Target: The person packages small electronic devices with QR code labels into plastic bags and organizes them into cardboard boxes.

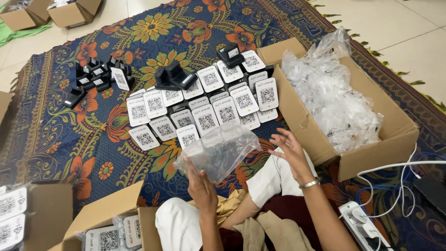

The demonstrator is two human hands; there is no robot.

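Observation:
My left hand (200,183) grips the lower edge of a clear plastic bag (218,149) with a dark object inside, held above my lap. My right hand (289,149) hovers just right of the bag, fingers spread, a metal bangle on the wrist. Beyond the bag, rows of white rectangular cards with square code patterns (204,108) lie on the flowered rug (55,135). Small black plug-shaped devices (174,76) stand behind the cards, and more of them (97,76) sit to the left.
A cardboard box (302,125) filled with clear plastic bags (332,100) stands at the right. Another box (104,216) with white cards is near my left knee. A white power strip (364,227) with cables lies at lower right. Two more boxes (69,13) sit far back left.

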